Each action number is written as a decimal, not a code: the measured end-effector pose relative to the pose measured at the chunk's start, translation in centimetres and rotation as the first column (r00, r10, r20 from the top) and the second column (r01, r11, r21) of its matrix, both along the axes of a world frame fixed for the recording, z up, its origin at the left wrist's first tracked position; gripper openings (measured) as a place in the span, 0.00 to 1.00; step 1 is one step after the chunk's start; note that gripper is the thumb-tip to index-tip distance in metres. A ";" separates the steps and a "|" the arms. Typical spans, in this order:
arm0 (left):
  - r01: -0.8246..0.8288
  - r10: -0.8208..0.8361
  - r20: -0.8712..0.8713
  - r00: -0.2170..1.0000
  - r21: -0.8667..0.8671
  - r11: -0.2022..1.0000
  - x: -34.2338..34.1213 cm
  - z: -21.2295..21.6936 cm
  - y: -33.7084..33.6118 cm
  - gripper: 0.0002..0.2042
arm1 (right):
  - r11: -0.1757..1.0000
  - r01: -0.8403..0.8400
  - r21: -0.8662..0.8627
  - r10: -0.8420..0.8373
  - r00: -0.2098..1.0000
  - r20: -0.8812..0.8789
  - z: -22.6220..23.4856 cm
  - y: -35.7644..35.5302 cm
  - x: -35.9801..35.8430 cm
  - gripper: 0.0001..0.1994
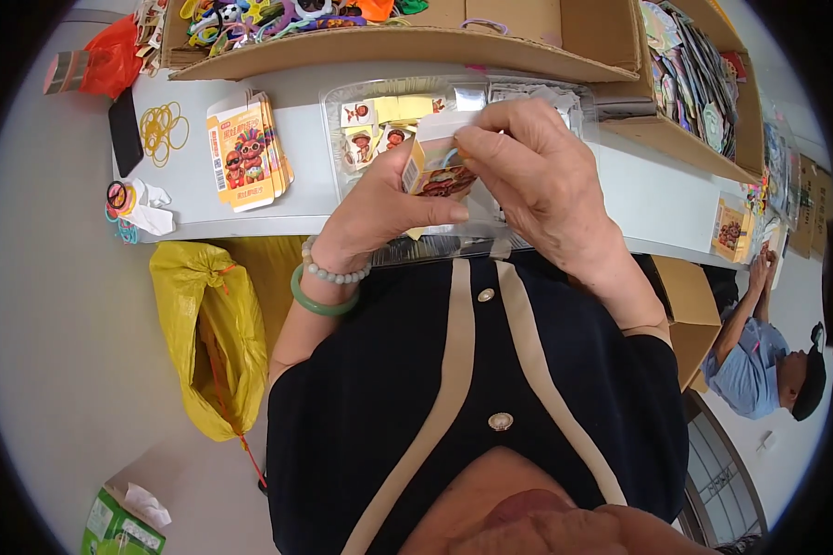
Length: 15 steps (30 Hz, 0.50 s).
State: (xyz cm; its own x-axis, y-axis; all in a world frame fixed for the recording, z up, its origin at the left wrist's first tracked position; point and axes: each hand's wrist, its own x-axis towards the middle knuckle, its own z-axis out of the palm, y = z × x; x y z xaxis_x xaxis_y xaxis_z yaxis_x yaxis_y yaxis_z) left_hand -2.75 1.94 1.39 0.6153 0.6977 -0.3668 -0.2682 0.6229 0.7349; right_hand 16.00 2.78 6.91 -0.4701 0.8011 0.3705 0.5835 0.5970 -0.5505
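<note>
My left hand (pixel 375 203) is closed around a small orange-and-yellow carton (pixel 446 182) printed with cartoon figures, its thumb along the near side. At the carton's raised pale flap, the fingers of my right hand (pixel 551 180) are pinched together; what they grip is hidden by the fingers. Something light blue shows at the carton's opening. Under both hands lies a clear plastic tray (pixel 331 104). Small cards (pixel 359 148) with character pictures and yellow pieces fill its left part, and whitish packets (pixel 539 92) lie at its far right.
Flattened cartons (pixel 242 157) are stacked on the left, beside rubber bands (pixel 162 134) and a black phone (pixel 126 132). Cardboard boxes (pixel 407 63) of small trinkets and flat packets border the far side and right. A yellow bag (pixel 180 305) hangs below the table edge. Another person (pixel 754 361) sits at right.
</note>
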 end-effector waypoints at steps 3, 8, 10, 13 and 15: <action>0.017 -0.017 0.002 1.000 -0.017 1.000 0.1 0.1 0.1 0.31 | 0.999 -0.044 0.013 0.043 0.997 0.066 0.2 0.0 0.1 0.14; 0.014 -0.015 0.007 1.000 0.043 0.999 0.2 0.0 0.2 0.30 | 0.996 -0.067 0.052 0.061 0.990 0.124 0.2 -0.4 0.0 0.16; 0.047 -0.038 -0.070 0.997 0.133 0.990 0.2 -0.6 0.2 0.29 | 0.992 -0.110 -0.066 0.120 0.979 0.166 0.0 -0.4 0.1 0.16; 0.060 -0.050 -0.063 0.997 0.165 0.985 0.0 -0.3 0.2 0.26 | 0.965 -0.134 -0.225 0.161 0.981 0.107 0.7 -0.6 -0.2 0.16; 0.037 -0.040 0.022 0.999 0.109 0.993 0.1 0.0 0.2 0.25 | 0.993 -0.087 -0.084 0.092 0.994 0.058 -0.2 -0.8 -0.5 0.17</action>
